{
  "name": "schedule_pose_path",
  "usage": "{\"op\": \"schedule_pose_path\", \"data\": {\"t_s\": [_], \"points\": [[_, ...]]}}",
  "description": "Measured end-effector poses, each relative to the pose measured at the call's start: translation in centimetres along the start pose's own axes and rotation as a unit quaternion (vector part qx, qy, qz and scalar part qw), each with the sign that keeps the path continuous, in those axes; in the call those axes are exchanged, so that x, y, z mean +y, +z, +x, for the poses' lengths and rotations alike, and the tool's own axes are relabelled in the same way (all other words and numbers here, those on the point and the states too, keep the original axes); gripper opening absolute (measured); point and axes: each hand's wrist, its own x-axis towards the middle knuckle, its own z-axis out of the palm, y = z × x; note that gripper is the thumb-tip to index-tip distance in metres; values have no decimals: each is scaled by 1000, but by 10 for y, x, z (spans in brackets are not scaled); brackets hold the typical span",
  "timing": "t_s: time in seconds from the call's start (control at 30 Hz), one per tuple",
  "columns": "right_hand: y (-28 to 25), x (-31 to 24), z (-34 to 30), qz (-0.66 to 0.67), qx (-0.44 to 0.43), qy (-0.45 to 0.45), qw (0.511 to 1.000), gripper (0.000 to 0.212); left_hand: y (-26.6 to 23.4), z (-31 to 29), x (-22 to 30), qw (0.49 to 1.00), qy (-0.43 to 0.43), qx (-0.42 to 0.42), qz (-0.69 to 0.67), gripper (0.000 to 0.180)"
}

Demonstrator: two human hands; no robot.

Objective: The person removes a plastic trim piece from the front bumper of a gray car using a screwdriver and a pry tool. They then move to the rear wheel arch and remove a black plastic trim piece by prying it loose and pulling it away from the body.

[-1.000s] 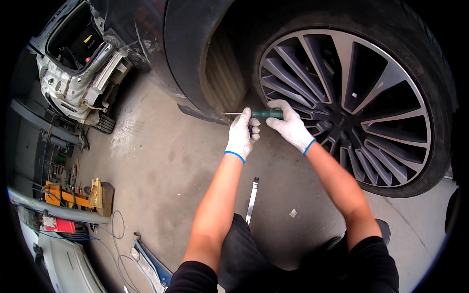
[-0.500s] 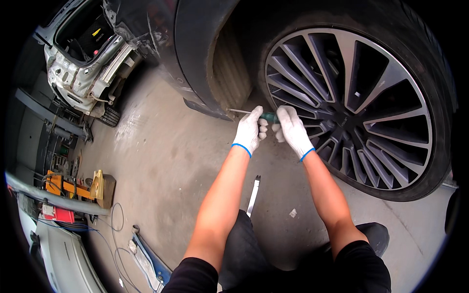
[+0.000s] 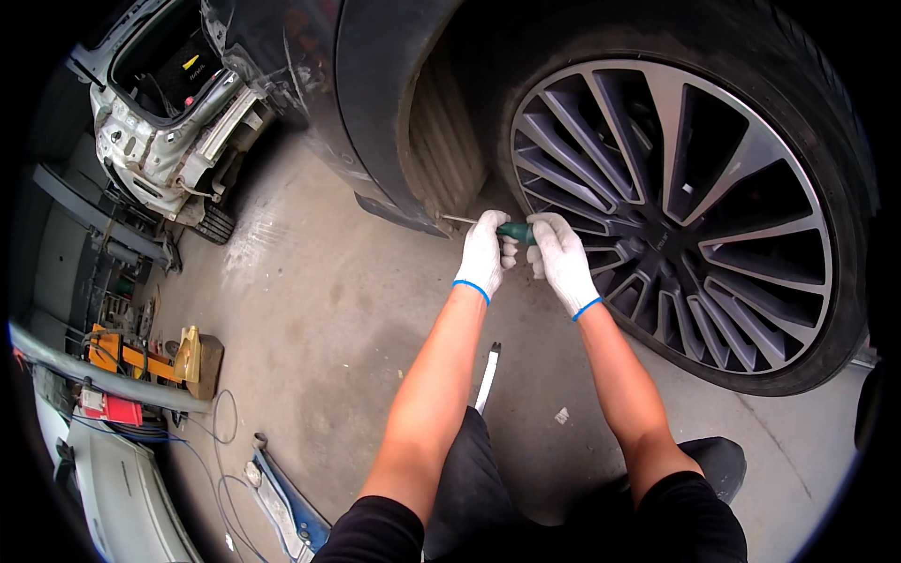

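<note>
Screwdriver runs through left hand, seemingly closed round it, to right hand gripping its handle.

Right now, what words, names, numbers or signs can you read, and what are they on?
Wheel hub: tiny marking, too blurred to read.
Dark item in the silver car: lettering too small to read.
White panel: faint mark, too small.
Green-handled tool: no writing visible.

Left forearm slants forward and inward, and the gloved left hand at its end is curled into a grip; right forearm angles in from the other side; the gloved right hand curls too, just beside the left, the pair nearly level out front!
</note>
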Motion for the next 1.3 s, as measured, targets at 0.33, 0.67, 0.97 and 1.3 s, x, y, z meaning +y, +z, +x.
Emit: {"op": "schedule_pose_path", "data": {"t_s": [0.33, 0.67, 0.97, 1.3], "points": [[-2, 7, 4, 60, 3, 50, 997, 37, -3, 5, 0, 999, -20, 4, -30, 37], [-1, -8, 2, 64, 18, 58, 996, 30, -4, 5, 3, 999, -39, -25, -15, 34], [-5, 38, 21, -55, 43, -234, 970, 34, 6, -4, 9, 998, -40, -30, -29, 31], [-11, 37, 29, 19, 7, -183, 983, 39, 5, 4, 0, 997, -26, -64, -35, 41]]}}
